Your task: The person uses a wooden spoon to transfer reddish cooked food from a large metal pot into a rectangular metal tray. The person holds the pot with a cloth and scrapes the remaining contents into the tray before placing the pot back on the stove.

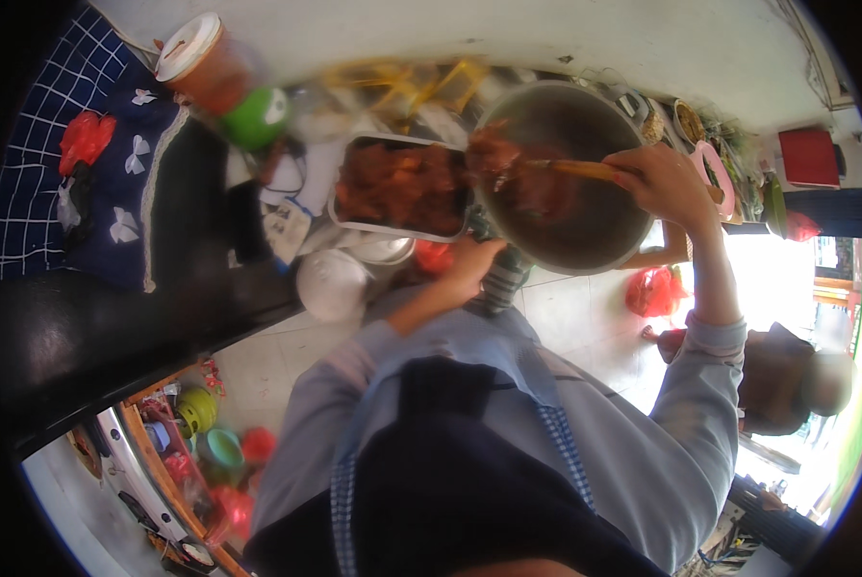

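My right hand (664, 185) is closed around the wooden handle (585, 169) of a cooking utensil reaching into a large, deep metal pot (609, 231). The utensil's head is hidden among blurred red-brown chunks of food (496, 154) at the pot's left side. Just left of the pot, a rectangular white-rimmed tray (392, 231) is filled with similar red-brown pieces. My left hand (471, 265) is at the pot's lower left rim, fingers closed on a dark striped cloth (504, 281). Whether it also grips the pot through the cloth is hidden.
A white round container (333, 285) sits below the tray. Farther left are a green round object (258, 117), a lidded tub (200, 67) and a black countertop (94, 337). A pink-rimmed item (718, 181) stands right of the pot; red bags (656, 290) lie lower right.
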`<state>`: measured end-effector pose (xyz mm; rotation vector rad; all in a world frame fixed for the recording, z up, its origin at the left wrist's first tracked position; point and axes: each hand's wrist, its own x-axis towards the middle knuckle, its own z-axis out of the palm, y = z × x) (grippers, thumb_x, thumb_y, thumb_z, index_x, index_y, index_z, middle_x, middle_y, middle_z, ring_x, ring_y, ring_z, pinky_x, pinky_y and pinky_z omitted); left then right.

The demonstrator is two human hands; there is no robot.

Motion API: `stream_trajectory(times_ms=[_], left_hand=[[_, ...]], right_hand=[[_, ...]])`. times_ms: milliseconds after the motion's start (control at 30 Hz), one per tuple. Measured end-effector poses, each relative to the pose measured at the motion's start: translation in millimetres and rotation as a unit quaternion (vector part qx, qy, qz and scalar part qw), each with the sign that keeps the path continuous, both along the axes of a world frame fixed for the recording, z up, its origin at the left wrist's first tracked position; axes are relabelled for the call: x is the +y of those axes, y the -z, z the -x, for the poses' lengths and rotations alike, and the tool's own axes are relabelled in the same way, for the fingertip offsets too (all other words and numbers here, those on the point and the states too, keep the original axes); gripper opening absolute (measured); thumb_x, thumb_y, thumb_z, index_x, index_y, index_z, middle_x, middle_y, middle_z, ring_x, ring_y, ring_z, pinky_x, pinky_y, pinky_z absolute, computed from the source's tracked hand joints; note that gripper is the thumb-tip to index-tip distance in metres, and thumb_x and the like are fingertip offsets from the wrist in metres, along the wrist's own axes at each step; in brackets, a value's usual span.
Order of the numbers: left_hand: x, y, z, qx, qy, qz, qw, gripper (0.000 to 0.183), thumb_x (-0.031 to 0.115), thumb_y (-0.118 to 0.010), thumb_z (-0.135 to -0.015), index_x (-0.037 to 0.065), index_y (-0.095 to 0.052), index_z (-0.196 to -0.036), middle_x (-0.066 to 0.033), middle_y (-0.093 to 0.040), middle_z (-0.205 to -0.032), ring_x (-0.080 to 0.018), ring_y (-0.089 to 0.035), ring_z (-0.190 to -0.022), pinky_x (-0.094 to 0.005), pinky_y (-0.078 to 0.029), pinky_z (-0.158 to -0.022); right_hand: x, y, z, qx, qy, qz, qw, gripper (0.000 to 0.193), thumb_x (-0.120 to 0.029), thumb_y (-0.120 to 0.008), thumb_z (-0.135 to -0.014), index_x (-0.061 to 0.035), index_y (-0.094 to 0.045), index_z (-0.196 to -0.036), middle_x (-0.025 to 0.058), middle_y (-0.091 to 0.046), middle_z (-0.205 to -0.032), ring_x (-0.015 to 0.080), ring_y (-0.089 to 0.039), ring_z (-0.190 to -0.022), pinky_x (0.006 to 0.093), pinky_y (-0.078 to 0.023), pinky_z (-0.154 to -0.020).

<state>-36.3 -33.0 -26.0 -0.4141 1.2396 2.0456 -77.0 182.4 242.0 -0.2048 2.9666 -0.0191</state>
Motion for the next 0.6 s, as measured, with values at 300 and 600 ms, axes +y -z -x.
stream_trajectory(times_ms=[300,600], left_hand=[[-9.5,-3.6,5.0,-0.016,0.063,-0.026,0.998,0.036,0.014,-0.067,-0.085,0.001,-0.057,-0.117,-0.0094,-0.065,-0.098,-0.0201,-0.065,-0.085,-0.0373,-0.054,-0.067],[-14.0,-13.3,0.7,0.017,0.058,-0.009,0.998,0.035,0.018,-0.067,-0.085,0.003,-0.057,-0.115,-0.0086,-0.064,-0.100,-0.0188,-0.062,-0.089,-0.0362,-0.050,-0.076]], right_hand=[[-102.6,18.7,54.3,-0.094,-0.074,-0.100,0.988,0.020,-0.020,-0.064,-0.082,-0.0188,-0.075,-0.099,0.0109,-0.069,-0.080,0.0334,-0.066,-0.078,0.0441,-0.052,-0.070],[-177.5,32.1,56.6,0.043,-0.219,-0.099,0.970,0.005,-0.012,-0.067,-0.070,-0.0088,-0.071,-0.070,0.0108,-0.068,-0.071,0.0265,-0.069,-0.070,0.0384,-0.053,-0.060]])
